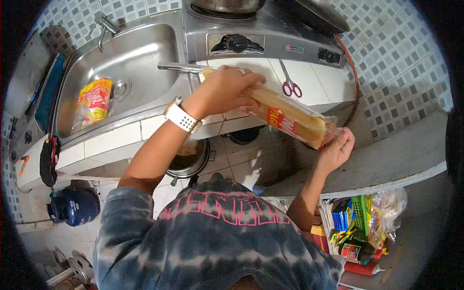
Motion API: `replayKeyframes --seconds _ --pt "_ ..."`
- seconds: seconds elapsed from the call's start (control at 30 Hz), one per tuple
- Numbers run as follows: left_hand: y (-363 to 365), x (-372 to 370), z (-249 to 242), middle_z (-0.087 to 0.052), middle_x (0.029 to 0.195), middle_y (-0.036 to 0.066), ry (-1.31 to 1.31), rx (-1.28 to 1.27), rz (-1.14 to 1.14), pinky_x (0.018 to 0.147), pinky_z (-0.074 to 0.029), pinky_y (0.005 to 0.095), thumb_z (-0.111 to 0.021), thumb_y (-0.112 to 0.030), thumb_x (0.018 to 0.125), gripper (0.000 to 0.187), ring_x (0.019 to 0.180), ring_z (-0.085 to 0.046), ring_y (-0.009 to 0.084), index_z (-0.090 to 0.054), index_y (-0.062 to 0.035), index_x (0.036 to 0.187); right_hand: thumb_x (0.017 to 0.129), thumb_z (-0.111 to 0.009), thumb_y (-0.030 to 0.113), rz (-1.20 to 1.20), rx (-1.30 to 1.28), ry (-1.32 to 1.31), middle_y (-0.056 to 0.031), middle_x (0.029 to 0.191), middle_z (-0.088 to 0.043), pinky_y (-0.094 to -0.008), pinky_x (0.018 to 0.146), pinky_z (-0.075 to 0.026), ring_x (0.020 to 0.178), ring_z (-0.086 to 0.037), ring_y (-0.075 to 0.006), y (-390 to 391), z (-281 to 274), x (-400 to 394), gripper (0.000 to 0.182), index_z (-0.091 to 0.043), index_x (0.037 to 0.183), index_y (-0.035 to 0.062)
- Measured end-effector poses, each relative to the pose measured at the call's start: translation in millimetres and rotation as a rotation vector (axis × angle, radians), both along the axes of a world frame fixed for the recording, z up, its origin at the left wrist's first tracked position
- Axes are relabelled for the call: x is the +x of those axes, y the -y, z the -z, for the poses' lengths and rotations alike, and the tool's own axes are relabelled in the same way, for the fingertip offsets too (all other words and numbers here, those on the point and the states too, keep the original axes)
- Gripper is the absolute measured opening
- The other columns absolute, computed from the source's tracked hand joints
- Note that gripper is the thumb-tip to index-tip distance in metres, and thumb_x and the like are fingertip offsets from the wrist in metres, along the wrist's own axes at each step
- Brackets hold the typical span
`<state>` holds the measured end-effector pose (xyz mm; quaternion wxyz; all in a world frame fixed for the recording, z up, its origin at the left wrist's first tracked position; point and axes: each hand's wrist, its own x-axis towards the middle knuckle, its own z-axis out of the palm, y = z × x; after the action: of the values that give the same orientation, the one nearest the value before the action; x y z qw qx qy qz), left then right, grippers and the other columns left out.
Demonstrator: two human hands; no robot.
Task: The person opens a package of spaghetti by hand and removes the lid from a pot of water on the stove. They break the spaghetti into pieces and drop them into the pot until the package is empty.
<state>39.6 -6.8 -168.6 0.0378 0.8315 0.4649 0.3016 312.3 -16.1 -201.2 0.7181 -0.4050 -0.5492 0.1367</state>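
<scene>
A clear plastic pack of spaghetti (pixel 285 118) with a red and orange label is held slanted above the counter's front edge. My left hand (pixel 229 89), with a white watch at the wrist, is wrapped over its upper left part. The fingers of my right hand (pixel 338 147) pinch the crumpled plastic at its lower right end. Scissors with purple-red handles (pixel 292 89) lie on the white tiles behind the pack. A long metal utensil (pixel 180 66) sticks out left of my left hand over the sink's edge; its other end is hidden.
At left, the steel sink (pixel 140 43) holds a red and yellow plastic packet (pixel 95 100). A gas stove (pixel 275 43) with a pot (pixel 227 6) and a pan (pixel 319 19) stands at the back. Below are another pot (pixel 188 164), a blue gas cylinder (pixel 79 207) and grocery shelves.
</scene>
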Motion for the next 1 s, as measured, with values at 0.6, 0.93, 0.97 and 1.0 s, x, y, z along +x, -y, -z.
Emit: replayKeyframes --seconds 0.6,0.93,0.97,1.0 --pt "40 -53 -14 -0.060 0.073 0.001 -0.117 0.257 -0.410 0.070 -0.037 0.0323 -0.065 -0.024 0.068 0.019 0.071 -0.054 0.0204 -0.062 -0.0125 0.083 0.091 -0.042 0.022 -0.416 -0.284 -0.277 0.0017 0.069 -0.042 -0.0206 0.061 -0.036 0.064 -0.039 -0.0069 -54 43 -99 0.022 -0.049 0.083 0.0033" --pt "35 -69 9 -0.061 0.074 0.005 -0.053 -0.048 -0.442 0.070 -0.037 0.0350 -0.065 -0.024 0.071 0.024 0.072 -0.056 0.0223 -0.061 -0.0117 0.090 0.080 -0.056 0.007 -0.792 -0.373 0.060 0.0004 0.088 -0.048 -0.0199 0.068 -0.039 0.077 -0.044 -0.0072 -56 49 -90 0.022 -0.048 0.100 0.0054" --pt "36 -69 6 -0.062 0.075 0.006 -0.076 -0.057 -0.426 0.072 -0.037 0.0355 -0.065 -0.024 0.071 0.024 0.072 -0.057 0.0228 -0.060 -0.0117 0.092 0.073 -0.060 0.004 -0.824 -0.391 0.139 -0.0015 0.098 -0.048 -0.0235 0.071 -0.041 0.081 -0.046 -0.0106 -63 47 -83 0.038 -0.045 0.108 0.0084" --pt "37 -69 5 -0.062 0.076 0.006 -0.086 -0.046 -0.417 0.072 -0.037 0.0360 -0.065 -0.024 0.071 0.025 0.072 -0.057 0.0230 -0.060 -0.0119 0.093 0.073 -0.061 0.006 -0.810 -0.341 0.214 -0.0021 0.099 -0.048 -0.0248 0.072 -0.042 0.082 -0.047 -0.0122 -66 43 -83 0.039 -0.046 0.109 0.0088"
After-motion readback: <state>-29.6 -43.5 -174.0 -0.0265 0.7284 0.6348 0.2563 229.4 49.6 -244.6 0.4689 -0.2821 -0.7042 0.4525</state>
